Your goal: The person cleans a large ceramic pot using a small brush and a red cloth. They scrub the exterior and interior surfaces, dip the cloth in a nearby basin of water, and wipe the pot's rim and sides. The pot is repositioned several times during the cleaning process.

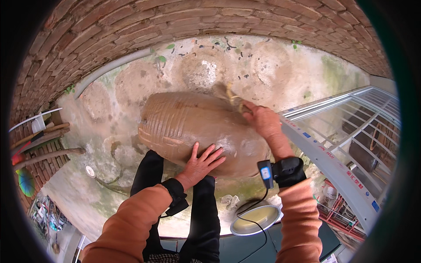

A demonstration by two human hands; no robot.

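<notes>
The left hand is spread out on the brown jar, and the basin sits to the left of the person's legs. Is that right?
Not quite. The head view shows the basin to the right of the legs, not the left. The left hand is indeed spread on the brown jar.

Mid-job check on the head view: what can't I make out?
All in the head view:
- Tool in the right hand: outer end blurred, held end covered by that hand.
- Jar: underside hidden by its own body.
- Metal frame: right side cut off by the picture's edge.
- Clutter, lower left: too small to tell apart.
</notes>
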